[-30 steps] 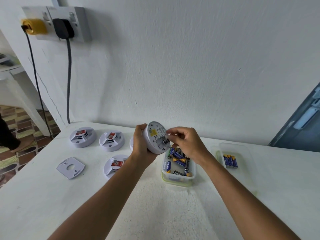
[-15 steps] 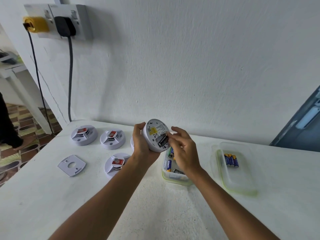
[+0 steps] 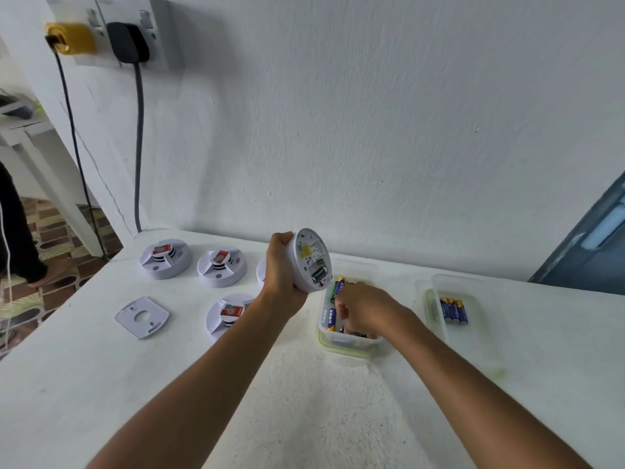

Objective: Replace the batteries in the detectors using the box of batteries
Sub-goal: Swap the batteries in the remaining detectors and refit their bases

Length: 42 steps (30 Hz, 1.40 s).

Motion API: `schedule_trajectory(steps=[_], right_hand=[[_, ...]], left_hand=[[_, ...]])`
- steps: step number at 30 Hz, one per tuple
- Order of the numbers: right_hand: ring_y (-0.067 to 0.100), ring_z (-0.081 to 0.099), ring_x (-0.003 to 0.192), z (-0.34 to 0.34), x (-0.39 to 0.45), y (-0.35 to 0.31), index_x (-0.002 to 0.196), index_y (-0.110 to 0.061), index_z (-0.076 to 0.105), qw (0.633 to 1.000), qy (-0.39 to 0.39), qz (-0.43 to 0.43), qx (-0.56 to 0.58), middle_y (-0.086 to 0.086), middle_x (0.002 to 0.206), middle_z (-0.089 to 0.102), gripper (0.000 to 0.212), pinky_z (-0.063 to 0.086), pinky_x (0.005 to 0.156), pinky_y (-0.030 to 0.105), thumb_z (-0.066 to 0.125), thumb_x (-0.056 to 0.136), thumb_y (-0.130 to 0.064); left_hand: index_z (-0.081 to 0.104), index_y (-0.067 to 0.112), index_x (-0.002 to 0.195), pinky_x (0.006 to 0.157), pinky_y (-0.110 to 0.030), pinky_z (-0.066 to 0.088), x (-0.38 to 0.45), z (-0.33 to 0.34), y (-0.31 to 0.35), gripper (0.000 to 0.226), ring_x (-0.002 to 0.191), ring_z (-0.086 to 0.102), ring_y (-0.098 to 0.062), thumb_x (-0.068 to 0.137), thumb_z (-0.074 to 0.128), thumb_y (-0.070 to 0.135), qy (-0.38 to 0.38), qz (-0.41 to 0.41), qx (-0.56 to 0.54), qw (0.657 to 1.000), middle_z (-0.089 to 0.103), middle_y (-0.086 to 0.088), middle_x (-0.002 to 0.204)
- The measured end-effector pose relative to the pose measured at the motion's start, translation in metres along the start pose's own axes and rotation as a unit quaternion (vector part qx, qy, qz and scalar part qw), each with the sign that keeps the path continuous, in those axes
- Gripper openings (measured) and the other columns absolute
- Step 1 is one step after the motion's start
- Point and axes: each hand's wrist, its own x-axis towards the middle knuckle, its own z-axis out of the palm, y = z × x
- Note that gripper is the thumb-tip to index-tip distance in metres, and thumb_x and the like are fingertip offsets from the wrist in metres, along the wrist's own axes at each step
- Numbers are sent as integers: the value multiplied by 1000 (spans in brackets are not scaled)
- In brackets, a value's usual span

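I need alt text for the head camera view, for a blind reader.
The left hand holds a round white detector upright, its back open, while the right hand reaches into the box of batteries on the white table.

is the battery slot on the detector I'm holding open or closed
Open. The detector in the left hand has no cover over its battery slot, and something metallic shows inside.

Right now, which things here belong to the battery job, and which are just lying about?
Job:
held detector in left hand
right hand in battery box
table detectors
tray batteries
backplate

Lying about:
yellow plug
black plug
wall socket
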Motion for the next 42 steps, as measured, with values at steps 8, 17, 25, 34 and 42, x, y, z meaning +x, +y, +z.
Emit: schedule_trajectory(steps=[8,17,25,34,42], right_hand=[[19,62,102,6,7,1,106,-23,70,998,12,-17,57,-5,114,66,28,48,81,27,57,84,-12],[13,67,70,-21,-12,8,89,-20,74,753,287,-57,589,-4,76,71,23,57,62,26,63,88,0],[18,68,66,-23,-13,-17,94,-11,68,686,243,-50,684,8,83,62,20,59,62,35,52,94,2],[16,63,60,-12,-6,-33,80,-5,74,793,330,-2,513,5,72,71,14,48,50,20,73,83,-18],[2,65,89,-26,-15,-29,112,-16,72,846,163,-46,506,-5,101,72,32,46,72,10,76,80,-21]], left_hand=[[62,15,114,100,-58,42,-1,-9,2,49,103,57,-34,74,57,43,18,-1,-8,1000,59,-15,110],[62,14,108,101,-53,40,-6,-9,4,39,104,53,-33,86,47,41,12,-7,-6,1000,56,-15,108],[57,7,122,77,-43,50,-14,3,4,54,97,55,-34,84,47,45,11,-21,-33,999,54,-18,107],[59,6,113,70,-38,53,-15,5,1,46,86,59,-29,87,46,43,8,-25,-7,1000,57,-16,97],[56,3,127,73,-44,56,-18,2,5,59,95,61,-35,83,52,43,40,-24,-45,998,58,-20,105]])
